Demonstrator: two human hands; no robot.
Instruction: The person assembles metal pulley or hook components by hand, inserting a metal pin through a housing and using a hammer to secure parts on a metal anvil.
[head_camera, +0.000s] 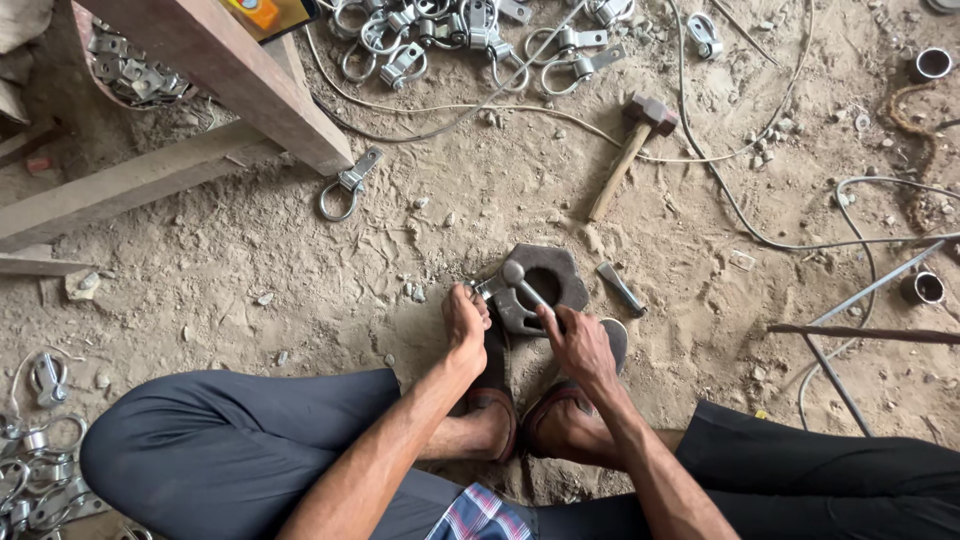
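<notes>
I sit on sandy ground with my knees apart and my sandalled feet together. My left hand (466, 318) pinches a small metal clamp piece (492, 289) against a thick dark metal block (548, 283) that has a round hole in it. My right hand (577, 345) grips the handle of a small ball-headed hammer (522, 283), whose head rests over the clamp piece at the block's left edge.
A wooden-handled hammer (628, 150) lies farther out. A short metal chisel (621, 288) lies right of the block. Piles of metal ring clamps (470, 35) sit at the top and bottom left (35, 460). Wooden beams (220, 70) cross upper left. Wires and rods (860, 290) trail right.
</notes>
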